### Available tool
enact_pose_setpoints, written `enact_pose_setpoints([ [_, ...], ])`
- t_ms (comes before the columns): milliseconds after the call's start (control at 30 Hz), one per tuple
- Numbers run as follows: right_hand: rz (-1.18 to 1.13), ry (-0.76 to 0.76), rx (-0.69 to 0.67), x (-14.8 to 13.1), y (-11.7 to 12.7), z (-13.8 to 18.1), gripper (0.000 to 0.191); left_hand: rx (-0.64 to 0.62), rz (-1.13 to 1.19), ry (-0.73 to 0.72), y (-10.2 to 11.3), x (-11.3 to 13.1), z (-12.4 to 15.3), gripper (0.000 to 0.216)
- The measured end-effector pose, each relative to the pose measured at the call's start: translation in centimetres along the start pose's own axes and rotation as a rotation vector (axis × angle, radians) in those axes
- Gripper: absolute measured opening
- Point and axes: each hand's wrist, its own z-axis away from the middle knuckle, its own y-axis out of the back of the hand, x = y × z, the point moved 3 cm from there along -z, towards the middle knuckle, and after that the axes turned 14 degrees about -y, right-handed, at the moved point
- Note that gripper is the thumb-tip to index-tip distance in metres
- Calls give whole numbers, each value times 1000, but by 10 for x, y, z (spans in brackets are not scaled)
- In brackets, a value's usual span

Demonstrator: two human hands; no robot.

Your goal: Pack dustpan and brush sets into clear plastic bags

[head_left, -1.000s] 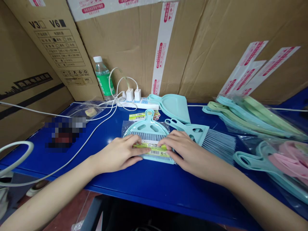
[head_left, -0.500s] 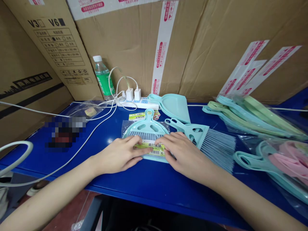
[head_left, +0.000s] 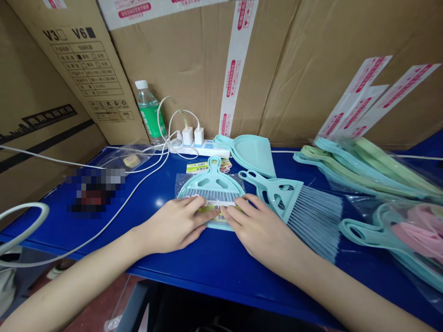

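Observation:
A light-blue dustpan and brush set [head_left: 213, 184] lies on the blue table before me, handle pointing away. Clear plastic shows around it. Across its grey bristles is a yellow-green and white label card [head_left: 216, 214], mostly covered by my fingers. My left hand [head_left: 176, 221] rests on the card's left part, fingers stretched out and fingertips pressing down. My right hand [head_left: 258, 221] lies over the card's right part, fingers extended flat, their tips close to the left fingertips. Just right of the set is a loose light-blue brush [head_left: 287, 196] with grey bristles, partly behind my right hand.
Behind lies an empty light-blue dustpan [head_left: 254, 152], beside more label cards [head_left: 197, 167]. A white power strip [head_left: 207, 148] with cables and a bottle [head_left: 151, 115] stand by the cardboard [head_left: 194, 60]. Bagged green and blue sets [head_left: 363, 168] and pink ones [head_left: 420, 228] lie right.
My right hand has shifted left over the label card, its fingertips now nearly meeting the left ones. The left hand stays almost in place.

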Motion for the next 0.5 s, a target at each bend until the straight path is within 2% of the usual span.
enact_pose_setpoints([
  [267, -2, 11, -49, 12, 5, 1, 21, 64, -48, 25, 6, -3, 3, 33],
  [500, -100, -63, -114, 29, 15, 3, 13, 133, -20, 69, 12, -12, 11, 37],
])
